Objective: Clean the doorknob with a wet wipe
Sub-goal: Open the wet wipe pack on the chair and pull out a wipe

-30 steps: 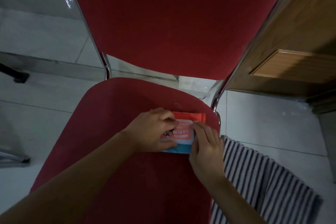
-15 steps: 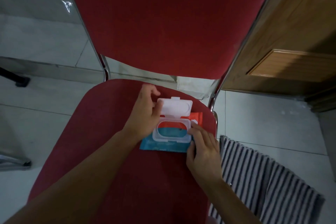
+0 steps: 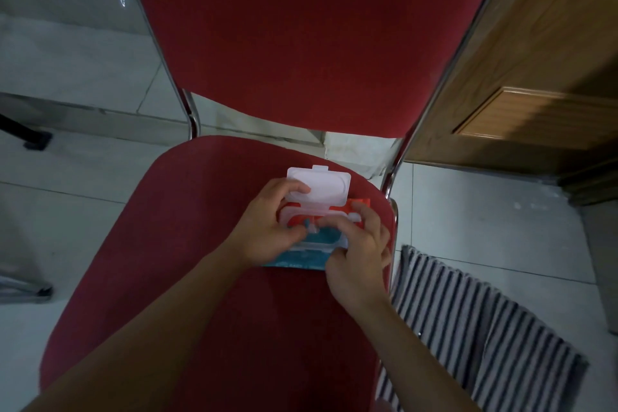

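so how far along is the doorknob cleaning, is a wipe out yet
Early. Done: the wipe pack lies on the red chair seat with its white lid flipped open. In hand: the left hand steadies the pack while the right hand picks at the opening; no wipe is clearly out. Left: pulling one free and wiping the doorknob, which isn't in view.

One wipe pack, two hands, one red chair, one striped mat, one wooden door

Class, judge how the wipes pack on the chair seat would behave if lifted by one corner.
The wipes pack looks like a soft pouch, so it would probably sag. Its open lid seems rigid and may flap. Lying flat on the chair seat, it is unlikely to roll.
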The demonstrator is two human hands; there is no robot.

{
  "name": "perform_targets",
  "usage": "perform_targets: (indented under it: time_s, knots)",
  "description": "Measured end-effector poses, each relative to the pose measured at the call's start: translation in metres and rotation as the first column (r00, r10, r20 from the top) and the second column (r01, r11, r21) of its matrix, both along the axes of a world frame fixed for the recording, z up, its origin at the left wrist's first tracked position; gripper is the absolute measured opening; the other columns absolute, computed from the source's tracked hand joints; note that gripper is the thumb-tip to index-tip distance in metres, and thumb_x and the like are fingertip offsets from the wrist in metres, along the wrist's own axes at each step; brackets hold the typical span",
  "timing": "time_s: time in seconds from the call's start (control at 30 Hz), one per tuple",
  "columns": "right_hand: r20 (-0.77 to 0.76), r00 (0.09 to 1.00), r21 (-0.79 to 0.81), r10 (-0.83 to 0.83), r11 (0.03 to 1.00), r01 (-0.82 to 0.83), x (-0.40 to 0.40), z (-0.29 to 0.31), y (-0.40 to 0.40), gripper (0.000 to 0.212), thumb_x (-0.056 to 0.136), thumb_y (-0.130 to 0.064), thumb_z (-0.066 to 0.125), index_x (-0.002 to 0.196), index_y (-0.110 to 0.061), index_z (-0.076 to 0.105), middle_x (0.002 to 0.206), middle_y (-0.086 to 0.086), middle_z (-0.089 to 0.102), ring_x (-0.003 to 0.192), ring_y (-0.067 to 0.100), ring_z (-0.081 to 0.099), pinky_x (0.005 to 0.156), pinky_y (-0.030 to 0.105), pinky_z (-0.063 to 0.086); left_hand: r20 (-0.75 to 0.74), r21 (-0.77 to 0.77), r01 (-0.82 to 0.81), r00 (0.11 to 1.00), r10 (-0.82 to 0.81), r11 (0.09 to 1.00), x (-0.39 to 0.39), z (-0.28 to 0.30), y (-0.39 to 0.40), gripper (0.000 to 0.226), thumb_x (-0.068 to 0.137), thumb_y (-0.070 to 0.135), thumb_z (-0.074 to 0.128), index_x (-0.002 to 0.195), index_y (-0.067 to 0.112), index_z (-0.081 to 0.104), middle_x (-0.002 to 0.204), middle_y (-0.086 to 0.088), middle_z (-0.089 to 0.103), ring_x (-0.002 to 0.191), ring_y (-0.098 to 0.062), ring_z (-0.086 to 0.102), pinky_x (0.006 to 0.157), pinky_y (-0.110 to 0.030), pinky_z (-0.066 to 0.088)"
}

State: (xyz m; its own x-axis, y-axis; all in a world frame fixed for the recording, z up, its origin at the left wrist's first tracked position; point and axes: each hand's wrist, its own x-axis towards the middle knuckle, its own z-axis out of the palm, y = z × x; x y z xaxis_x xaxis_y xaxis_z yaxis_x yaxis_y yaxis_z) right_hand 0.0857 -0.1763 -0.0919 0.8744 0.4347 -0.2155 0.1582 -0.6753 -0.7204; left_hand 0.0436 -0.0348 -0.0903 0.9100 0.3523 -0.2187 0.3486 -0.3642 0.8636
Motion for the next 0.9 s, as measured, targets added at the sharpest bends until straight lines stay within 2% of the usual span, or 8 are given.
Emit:
perform_targets:
  time_s: [0.07,0.17,0.23,0.33,0.5,0.63,0.77,0.9]
  knots:
    - [0.027,0.998,-0.018,0.052,0.999,-0.051,-0.002,0.002,0.004,0.059,0.067,0.012,0.048,0.096,-0.036,0.067,0.141,-0.002,0.030,0.128,0.021,0.016,0.100,0.046,0.016,-0.017,0.028,0.081,0.997,-0.080,0.996,-0.003,0.001,0.001,0.056,0.066,0.002,0.074,0.116,0.015,0.050,0.120,-0.005,0.044,0.112,-0.020,0.049,0.093,-0.039,0.047]
    - [0.106,0.987,-0.064,0.122,0.991,-0.116,-0.001,-0.002,0.005,0.060,0.068,0.009,0.050,0.099,-0.041,0.067,0.137,0.000,0.033,0.125,0.024,0.015,0.099,0.046,0.016,0.030,0.106,0.057,0.998,-0.060,0.993,-0.006,0.001,0.000,0.048,0.070,0.010,0.075,0.112,0.014,0.053,0.116,-0.004,0.048,0.107,-0.016,0.052,0.090,-0.031,0.047]
    - [0.140,0.980,-0.089,0.140,0.988,-0.128,0.000,-0.007,0.004,0.056,0.069,0.005,0.051,0.099,-0.039,0.067,0.128,-0.001,0.039,0.120,0.024,0.020,0.090,0.036,0.012,0.084,0.196,0.001,0.996,-0.018,0.981,-0.009,-0.001,0.000,0.036,0.074,0.003,0.069,0.106,0.010,0.057,0.112,-0.004,0.054,0.105,-0.021,0.055,0.088,-0.027,0.046]
    - [0.166,0.984,-0.075,0.071,0.995,-0.059,0.003,-0.010,0.004,0.037,0.073,-0.004,0.057,0.090,-0.034,0.070,0.112,-0.005,0.051,0.113,0.023,0.029,0.078,0.027,0.007,0.077,0.201,-0.037,0.997,0.022,0.979,-0.016,-0.006,0.002,0.033,0.076,-0.005,0.062,0.105,0.011,0.058,0.111,0.000,0.058,0.111,-0.028,0.054,0.085,-0.019,0.039]
    - [0.253,0.961,-0.089,0.110,0.992,-0.090,0.008,-0.007,0.011,0.004,0.076,-0.023,0.070,0.077,-0.023,0.074,0.104,0.002,0.058,0.111,0.031,0.036,0.089,0.050,0.027,0.082,0.162,-0.009,0.997,-0.005,0.987,-0.020,-0.009,0.003,0.033,0.081,0.000,0.060,0.110,0.014,0.056,0.109,0.006,0.057,0.110,-0.015,0.054,0.081,-0.008,0.040]
    - [0.320,0.927,-0.131,0.197,0.978,-0.163,0.010,-0.005,0.017,0.004,0.073,-0.013,0.070,0.072,-0.014,0.074,0.104,0.009,0.058,0.107,0.033,0.040,0.079,0.038,0.022,0.076,0.142,0.011,0.997,-0.022,0.990,-0.020,-0.009,0.006,0.033,0.081,0.002,0.061,0.111,0.014,0.055,0.112,0.000,0.058,0.104,-0.014,0.056,0.080,-0.019,0.046]
    - [0.357,0.856,-0.147,0.375,0.927,-0.344,0.011,-0.006,0.022,0.002,0.074,0.003,0.065,0.076,0.004,0.066,0.100,0.020,0.056,0.086,0.034,0.053,0.069,0.047,0.050,0.061,0.142,0.012,0.998,-0.021,0.990,-0.021,-0.009,0.005,0.033,0.083,0.005,0.060,0.113,0.015,0.053,0.114,0.000,0.058,0.109,-0.015,0.054,0.086,-0.026,0.047]
    - [0.245,0.880,-0.132,0.408,0.913,-0.387,0.018,-0.007,0.027,0.012,0.087,-0.004,0.052,0.096,0.005,0.053,0.113,0.020,0.046,0.080,0.031,0.055,0.070,0.045,0.051,0.065,0.109,0.034,0.997,-0.041,0.993,-0.022,-0.007,0.005,0.037,0.081,0.007,0.065,0.115,0.011,0.052,0.116,-0.002,0.058,0.117,-0.019,0.052,0.096,-0.037,0.045]
